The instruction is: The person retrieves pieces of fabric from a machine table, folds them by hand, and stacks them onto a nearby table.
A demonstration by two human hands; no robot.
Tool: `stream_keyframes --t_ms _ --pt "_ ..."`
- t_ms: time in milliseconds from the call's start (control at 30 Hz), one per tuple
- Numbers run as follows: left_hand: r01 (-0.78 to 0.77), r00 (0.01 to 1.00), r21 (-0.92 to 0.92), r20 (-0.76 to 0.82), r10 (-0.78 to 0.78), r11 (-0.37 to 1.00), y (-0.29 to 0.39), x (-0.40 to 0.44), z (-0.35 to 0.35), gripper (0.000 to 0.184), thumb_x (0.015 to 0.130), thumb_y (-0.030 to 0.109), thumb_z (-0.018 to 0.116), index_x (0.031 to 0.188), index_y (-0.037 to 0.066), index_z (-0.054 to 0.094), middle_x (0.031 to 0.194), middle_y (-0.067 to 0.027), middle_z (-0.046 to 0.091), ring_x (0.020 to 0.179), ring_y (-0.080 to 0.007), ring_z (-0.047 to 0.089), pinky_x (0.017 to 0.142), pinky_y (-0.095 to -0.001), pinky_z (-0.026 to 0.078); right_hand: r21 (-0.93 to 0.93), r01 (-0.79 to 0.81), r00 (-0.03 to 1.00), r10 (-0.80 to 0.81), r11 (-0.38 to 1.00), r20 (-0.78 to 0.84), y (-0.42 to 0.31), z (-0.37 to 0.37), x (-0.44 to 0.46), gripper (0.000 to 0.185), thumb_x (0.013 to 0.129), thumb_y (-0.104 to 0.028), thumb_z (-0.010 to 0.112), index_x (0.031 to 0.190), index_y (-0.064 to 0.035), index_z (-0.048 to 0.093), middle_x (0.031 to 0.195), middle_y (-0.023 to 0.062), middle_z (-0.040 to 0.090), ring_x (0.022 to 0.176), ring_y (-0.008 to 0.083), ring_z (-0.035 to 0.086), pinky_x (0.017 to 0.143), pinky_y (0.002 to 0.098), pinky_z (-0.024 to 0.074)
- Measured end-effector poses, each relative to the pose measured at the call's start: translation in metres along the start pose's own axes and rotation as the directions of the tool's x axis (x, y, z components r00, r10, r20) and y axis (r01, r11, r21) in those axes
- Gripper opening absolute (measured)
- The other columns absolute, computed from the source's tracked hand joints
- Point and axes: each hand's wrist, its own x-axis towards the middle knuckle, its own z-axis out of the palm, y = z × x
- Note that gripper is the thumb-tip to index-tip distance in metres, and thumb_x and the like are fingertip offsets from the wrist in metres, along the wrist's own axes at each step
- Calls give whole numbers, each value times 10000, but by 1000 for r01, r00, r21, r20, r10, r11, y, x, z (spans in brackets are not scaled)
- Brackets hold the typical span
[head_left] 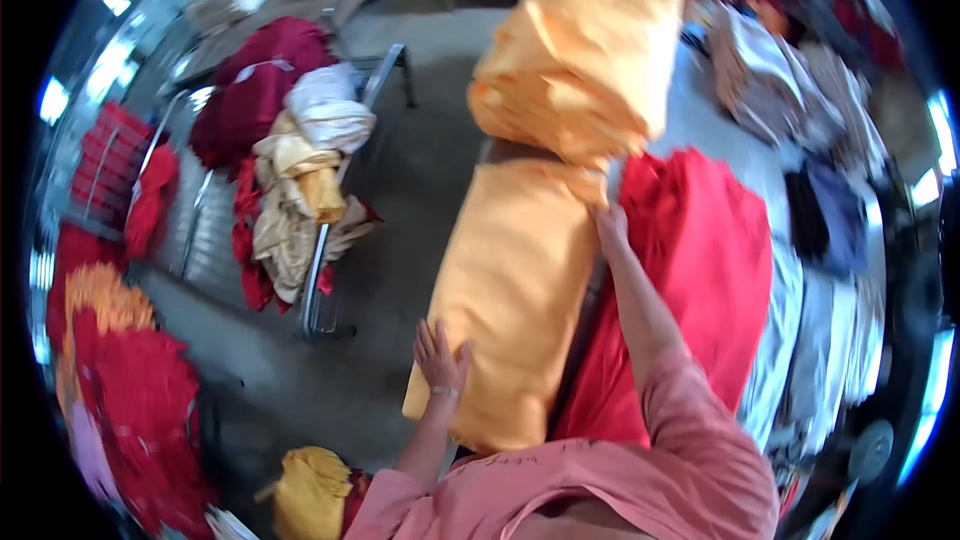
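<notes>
A long folded length of yellow-orange cloth [515,280] lies in front of me, smooth on top with its near end by my body. My left hand [440,360] rests flat on its left edge, fingers spread. At its upper right corner is my right hand [610,225], the fingers closed on the cloth's edge and partly hidden. Just beyond stands a bulky, creased bundle of the same orange cloth [580,55], touching the far end of the folded length. A red cloth pile [695,270] lies right beside it, under my right forearm.
Grey and pale blue folded cloths [825,340], a dark navy cloth [830,210] and beige cloths [760,70] lie right. Leftward, a metal-framed table [320,280] holds maroon cloth [260,90] and cream cloth [290,200]. Red cloth heaps [140,410] stand lower left.
</notes>
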Motion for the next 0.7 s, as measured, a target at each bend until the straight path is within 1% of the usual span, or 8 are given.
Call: stream_keyframes --t_ms 33,100,167,267,433,500,567,700 --pt "-15 999 9 -38 16 1000 8 12 7 668 816 409 548 1344 77 309 1364 -255 281 1238 -408 293 1014 -489 236 -229 21 999 -30 973 -37 -23 -12 3 221 835 -243 570 840 -25 601 653 12 521 590 116 443 499 302 360" --pt "-43 996 54 -82 47 998 15 28 18 652 828 429 532 1342 87 322 1347 -260 310 1223 -409 315 995 -493 253 -375 214 958 -269 902 -102 -11 -16 21 359 841 -266 568 1096 -14 544 943 165 609 889 261 582 760 351 452" --pt "-48 997 13 -57 48 999 19 33 17 651 819 414 539 1340 85 327 1356 -273 289 1231 -413 308 994 -504 252 -543 202 970 -241 815 -1 -85 -20 -48 400 826 -257 585 1148 -29 513 1102 201 562 1061 326 525 902 380 412" --pt "-93 995 -15 -31 92 996 13 31 13 655 815 380 555 1352 95 313 1378 -244 271 1258 -407 274 1004 -525 231 -445 458 887 -363 770 285 -61 -10 -141 418 765 -211 620 1127 -33 509 1079 203 553 1021 356 520 871 417 423" --pt "-663 741 -95 54 669 743 30 -37 -46 602 854 420 469 1356 122 321 1414 -181 247 1298 -361 239 1037 -512 189 -587 557 830 -361 588 426 0 6 -341 502 687 -170 620 1149 -30 482 1247 160 435 1195 336 379 897 467 388" --pt "-714 687 61 254 681 697 13 -82 -14 623 849 459 447 1362 130 318 1441 -158 198 1331 -332 179 1057 -519 122 -674 534 845 -293 511 447 6 1 -373 479 699 -172 614 1138 -24 492 1292 144 403 1245 338 322 913 485 374" --pt "-676 707 65 340 621 734 24 -87 -18 640 835 480 457 1366 153 317 1460 -128 161 1351 -297 127 1067 -518 68 -597 521 841 -246 610 482 7 -9 -374 433 717 -175 611 1119 -39 527 1315 130 391 1264 326 303 907 486 385" --pt "-655 697 -56 340 631 754 26 -83 -21 621 830 479 455 1354 168 334 1437 -129 216 1342 -296 146 1057 -520 102 -426 471 851 -272 773 448 19 -27 -360 344 770 -204 600 1078 -55 577 1144 154 539 1088 301 499 824 432 455"
